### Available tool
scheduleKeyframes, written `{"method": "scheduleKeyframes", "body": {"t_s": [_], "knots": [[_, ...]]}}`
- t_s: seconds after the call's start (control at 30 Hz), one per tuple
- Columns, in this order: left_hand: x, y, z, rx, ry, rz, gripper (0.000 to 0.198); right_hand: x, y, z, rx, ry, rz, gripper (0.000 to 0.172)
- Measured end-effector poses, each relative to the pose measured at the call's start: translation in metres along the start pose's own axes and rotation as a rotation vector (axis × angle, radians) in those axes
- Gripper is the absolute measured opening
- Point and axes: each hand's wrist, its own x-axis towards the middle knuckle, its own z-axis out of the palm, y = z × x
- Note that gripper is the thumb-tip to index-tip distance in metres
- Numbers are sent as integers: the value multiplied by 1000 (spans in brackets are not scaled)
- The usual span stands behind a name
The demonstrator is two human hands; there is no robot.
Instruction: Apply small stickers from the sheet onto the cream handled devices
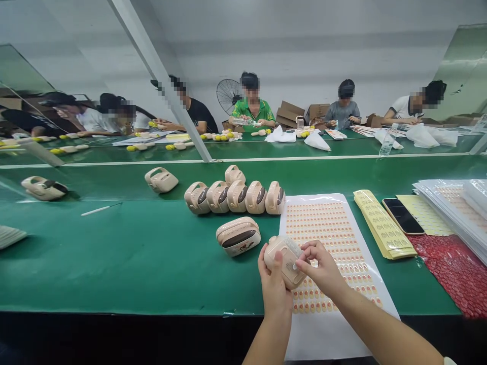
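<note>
My left hand (273, 286) is wrapped round a small beige plastic device (283, 256), holding it above a white sheet of small orange stickers (327, 223). The fingers of my right hand (321, 268) are pinched together and press on the device's right side; whether a sticker sits under them is too small to tell. Just left of my hands lies another beige device (238, 235) with a dark panel. Behind it, a row of several like devices (234, 196) stands on the green belt (133, 253).
A stack of yellow label strips (382, 225), a dark phone (403, 216), clear-bagged sheets (456, 203) and red bubble wrap (452, 268) lie at right. Loose devices (161, 179) and a white stick (99, 209) lie at left. Several people work at the far belt.
</note>
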Motion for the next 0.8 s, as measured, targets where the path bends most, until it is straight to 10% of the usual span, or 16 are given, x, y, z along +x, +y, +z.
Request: {"method": "scheduleKeyframes", "body": {"t_s": [0.4,0.6,0.8], "knots": [[5,-5,-3,45,-1,-67,61,-30,-7,3,-356,237,-884,6],[15,0,-16,132,-62,-277,68,-16,5,-100,-43,637,-151,26],[37,-14,-70,53,-359,-372,67,-11,53,-220,-81,848,164,35]]}}
